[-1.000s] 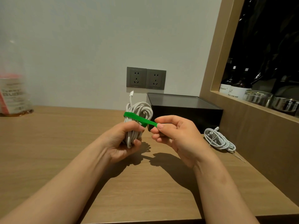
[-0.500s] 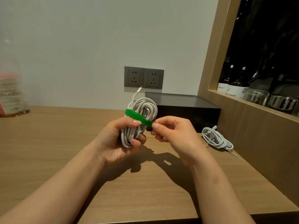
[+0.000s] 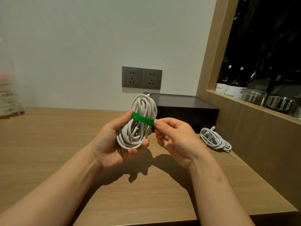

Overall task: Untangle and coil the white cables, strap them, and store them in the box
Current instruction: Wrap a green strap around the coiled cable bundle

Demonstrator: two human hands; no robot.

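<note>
The coiled white cable (image 3: 143, 103) is held upright in the air above the wooden table (image 3: 48, 144), in front of the black box (image 3: 187, 115), a bundle of many loops with one plug tip poking out at its top. A green strap (image 3: 141, 118) runs across the front of the coil a little above its middle, slanting slightly down toward the right. The left hand (image 3: 110, 144) grips the coil from the left and from below: its thumb presses on the strap's left end, and its fingers curl under the bottom loops, their tips showing at the lower right of the bundle. The right hand (image 3: 177, 141) pinches the strap's right end between thumb and forefinger, right at the coil's edge, with the other fingers curled loosely beneath. The box stands on the table against the wall, its dark top flat and glossy, just under a pair of grey wall sockets (image 3: 141, 78). To the right of the box a second white cable (image 3: 215, 140) lies on the table in a loose bundle, near the wooden side panel (image 3: 260, 144), with a thin tail trailing toward the near edge. A recessed shelf (image 3: 244, 101) above that panel holds labelled bottles (image 3: 228, 89) and glass jars (image 3: 252, 97). At the far left stands a blurred plastic bottle (image 3: 8, 101).
</note>
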